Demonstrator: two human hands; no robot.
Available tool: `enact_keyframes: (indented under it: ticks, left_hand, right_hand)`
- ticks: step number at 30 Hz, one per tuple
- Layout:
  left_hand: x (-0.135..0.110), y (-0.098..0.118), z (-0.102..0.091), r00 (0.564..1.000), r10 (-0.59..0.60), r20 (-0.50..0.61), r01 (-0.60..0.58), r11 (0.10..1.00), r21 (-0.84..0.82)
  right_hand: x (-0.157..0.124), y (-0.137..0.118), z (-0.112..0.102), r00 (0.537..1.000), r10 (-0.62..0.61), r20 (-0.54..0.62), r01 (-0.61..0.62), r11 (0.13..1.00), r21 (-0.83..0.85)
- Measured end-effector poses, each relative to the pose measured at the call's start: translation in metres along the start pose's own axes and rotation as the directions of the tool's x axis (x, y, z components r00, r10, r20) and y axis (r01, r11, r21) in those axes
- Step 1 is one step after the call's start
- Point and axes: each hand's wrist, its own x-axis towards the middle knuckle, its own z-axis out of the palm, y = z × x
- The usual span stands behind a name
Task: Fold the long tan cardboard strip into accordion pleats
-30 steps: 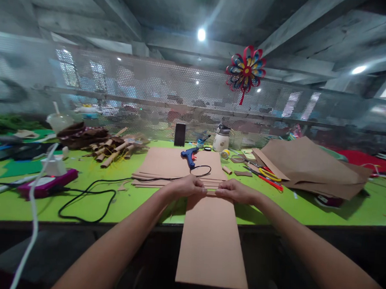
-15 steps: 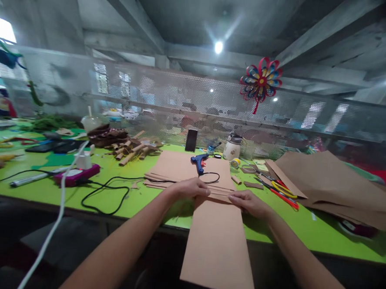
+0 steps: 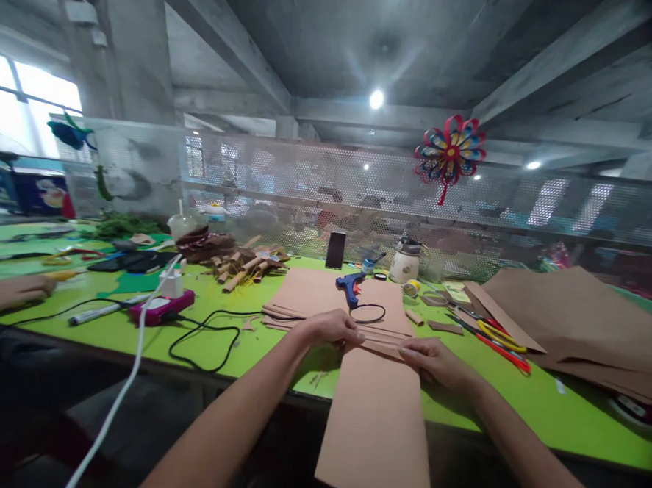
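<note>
A sheet of brown kraft paper [image 3: 378,431] hangs over the front edge of the green table, its far end folded over in a narrow strip. My left hand [image 3: 335,327] pinches the left end of that fold, and my right hand [image 3: 429,357] pinches the right end. Both hands are closed, with thumbs on top of the paper. Just beyond them lies a stack of kraft sheets [image 3: 306,291]. On that stack rests a blue glue gun [image 3: 350,287], its black cord running off to the left.
A purple power strip [image 3: 161,307] with a white cable stands left. Rolled brown paper tubes [image 3: 241,268] lie behind it. Scissors [image 3: 497,335] and large kraft sheets [image 3: 575,318] are at right. A phone [image 3: 335,250] stands upright behind. Another person's hand [image 3: 22,292] is far left.
The view has swung slightly left and up, so everything sits lower and further right. Both hands keep their pinch on the paper's fold, with little visible movement.
</note>
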Motion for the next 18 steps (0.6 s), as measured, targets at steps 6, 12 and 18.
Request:
enact_keyframes:
  ticks: [6,12,18]
  left_hand:
    - [-0.002,0.004,-0.002,0.997,0.070,-0.020,-0.070,0.997,0.010]
    - [-0.005,0.011,0.001,0.992,0.109,-0.059,-0.102,0.989,0.110]
    - [-0.002,0.004,-0.002,0.981,0.140,-0.137,-0.118,0.980,0.160]
  right_hand:
    - [0.000,-0.001,0.000,1.000,-0.010,-0.002,0.010,0.999,-0.043]
    - [0.001,0.000,-0.002,1.000,0.013,-0.010,-0.012,0.999,0.037]
    - [0.002,0.004,-0.002,0.996,0.085,-0.026,-0.081,0.985,0.151]
